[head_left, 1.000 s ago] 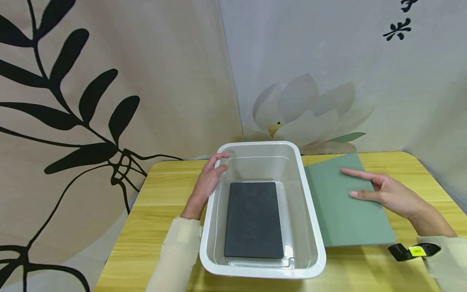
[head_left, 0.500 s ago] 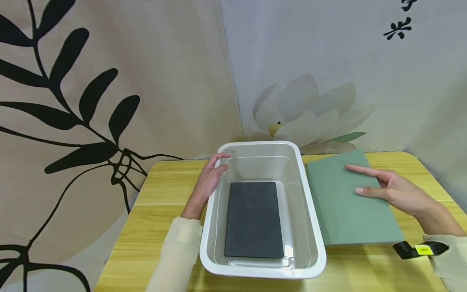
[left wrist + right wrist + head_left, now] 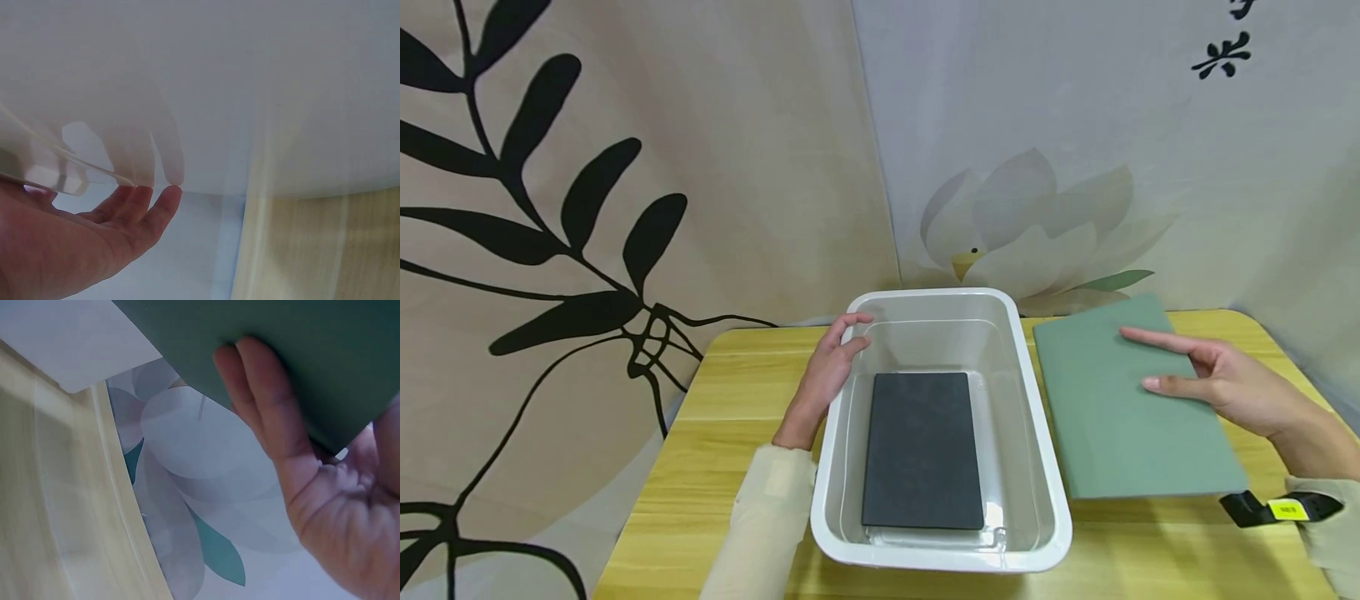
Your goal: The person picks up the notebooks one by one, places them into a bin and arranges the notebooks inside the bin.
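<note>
A white plastic bin [image 3: 1052, 525] stands on the wooden table, with a dark grey notebook [image 3: 922, 450] lying flat on its floor. My left hand [image 3: 826, 372] grips the bin's left rim near the far corner; in the left wrist view, its fingertips [image 3: 167, 194] touch the outer wall below the rim. To the right of the bin, my right hand [image 3: 1232, 387] holds a thin green notebook [image 3: 1120, 425] by its right side. The thumb and index finger lie on top of the cover, while other fingers [image 3: 269, 387] press against the underside. The green notebook is raised above the table.
The yellow wood-grain table [image 3: 745, 400] extends on both sides of the bin. Behind it hangs a pale curtain [image 3: 760, 167] printed with dark leaves and a flower. A dark wrist strap [image 3: 1247, 508] with a yellow label sits on my right wrist.
My right hand has carried the green notebook to the right and slightly up, widening the gap to the bin. My left hand, the bin and the grey notebook stay put.
</note>
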`<state>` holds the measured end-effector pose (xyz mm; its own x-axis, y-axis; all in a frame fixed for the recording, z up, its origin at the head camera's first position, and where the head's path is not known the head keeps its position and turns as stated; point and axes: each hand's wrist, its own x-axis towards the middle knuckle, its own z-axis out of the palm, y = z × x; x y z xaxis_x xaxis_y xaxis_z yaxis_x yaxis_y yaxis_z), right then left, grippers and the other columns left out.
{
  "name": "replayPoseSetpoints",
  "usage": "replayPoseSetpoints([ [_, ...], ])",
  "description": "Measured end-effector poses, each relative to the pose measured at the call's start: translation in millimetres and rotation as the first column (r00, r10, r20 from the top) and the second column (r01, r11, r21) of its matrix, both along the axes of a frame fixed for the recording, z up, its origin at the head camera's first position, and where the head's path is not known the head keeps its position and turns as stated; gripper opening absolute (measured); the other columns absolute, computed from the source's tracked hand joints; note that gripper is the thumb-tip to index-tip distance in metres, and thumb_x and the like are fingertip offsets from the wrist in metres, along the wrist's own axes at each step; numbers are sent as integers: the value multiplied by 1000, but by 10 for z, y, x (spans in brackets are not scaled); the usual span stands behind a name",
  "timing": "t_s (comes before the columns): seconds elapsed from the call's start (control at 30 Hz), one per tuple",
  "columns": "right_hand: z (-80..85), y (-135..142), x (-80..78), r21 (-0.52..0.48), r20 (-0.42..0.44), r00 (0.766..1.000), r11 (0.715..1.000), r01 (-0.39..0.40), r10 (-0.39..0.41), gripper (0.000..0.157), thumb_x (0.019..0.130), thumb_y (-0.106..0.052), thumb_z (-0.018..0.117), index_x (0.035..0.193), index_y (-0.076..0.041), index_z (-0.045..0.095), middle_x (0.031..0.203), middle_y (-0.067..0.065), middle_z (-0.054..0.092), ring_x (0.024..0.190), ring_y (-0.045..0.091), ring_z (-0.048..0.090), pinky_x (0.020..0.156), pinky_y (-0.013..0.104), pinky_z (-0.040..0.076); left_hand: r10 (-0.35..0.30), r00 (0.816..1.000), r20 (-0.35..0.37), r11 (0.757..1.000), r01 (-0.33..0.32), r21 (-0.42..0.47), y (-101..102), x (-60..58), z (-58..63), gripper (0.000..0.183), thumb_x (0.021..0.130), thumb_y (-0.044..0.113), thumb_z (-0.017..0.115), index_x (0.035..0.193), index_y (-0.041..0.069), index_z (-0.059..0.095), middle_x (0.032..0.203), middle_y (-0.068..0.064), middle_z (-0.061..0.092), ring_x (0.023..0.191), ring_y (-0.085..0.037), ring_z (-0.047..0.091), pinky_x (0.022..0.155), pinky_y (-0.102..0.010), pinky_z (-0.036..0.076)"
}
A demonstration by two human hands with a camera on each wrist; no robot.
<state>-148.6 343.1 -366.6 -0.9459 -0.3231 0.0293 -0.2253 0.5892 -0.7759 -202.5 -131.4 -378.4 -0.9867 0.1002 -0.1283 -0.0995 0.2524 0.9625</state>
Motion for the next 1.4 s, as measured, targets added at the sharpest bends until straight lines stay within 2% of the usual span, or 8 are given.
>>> replayPoseSetpoints([
  [0.17,45,18,-13,-23,-24,1000,1000,-15,15,64,92,-11,69,150,-20,44,142,-15,43,117,-3,37,87,8,31,-6,1000,14,1000,6,9,-8,-5,5,34,102,29,46,135,27,53,151,-1,37,124,-35,49,91,-51,49],
  [0.33,115,24,-20,-47,-29,1000,999,-7,5,64,91,-7,69,149,-18,45,131,-14,50,113,-2,41,85,9,34,-12,999,33,1000,12,0,-16,2,41,37,103,28,45,139,24,51,155,1,32,130,-35,44,95,-54,46],
  [0.5,195,19,-13,-52,-47,999,999,3,-6,64,90,-4,69,149,-16,46,65,-6,33,93,0,47,82,11,34,-20,998,57,1000,21,-12,18,101,215,40,103,26,44,142,18,47,157,-2,30,133,-38,41,98,-56,44],
  [0.6,231,18,-11,-48,-59,998,999,17,-20,64,90,-3,69,149,-16,47,66,1,9,75,5,42,76,14,34,-25,998,55,1000,26,-18,50,176,328,41,103,25,43,143,16,47,157,-4,30,133,-38,41,99,-55,44],
  [0.73,254,22,-26,-84,-71,997,996,-18,12,64,90,2,66,149,-13,45,78,0,32,79,10,40,79,15,32,-26,998,54,1000,27,-7,64,205,376,40,103,24,43,142,15,47,156,-6,31,131,-39,43,98,-55,44],
  [0.97,246,49,-56,-131,-66,997,991,-40,31,65,91,8,61,151,-10,42,134,0,42,81,13,37,81,16,30,13,1000,15,1000,-13,6,1,2,7,33,102,28,47,134,27,54,148,-1,40,119,-36,53,86,-47,51],
  [1.13,255,64,-57,-155,-54,998,987,-51,43,65,92,10,59,151,-9,40,149,-7,36,111,7,29,90,14,23,19,1000,4,1000,-19,-5,4,7,11,33,101,29,47,134,27,54,148,0,40,120,-35,52,86,-45,51],
  [1.4,319,58,-39,-150,-36,999,988,-39,34,63,94,5,58,152,-11,39,129,-4,49,91,8,40,84,13,28,-6,1000,21,1000,6,3,-2,9,2,36,103,29,45,138,25,51,151,-1,38,124,-36,50,91,-51,49],
])
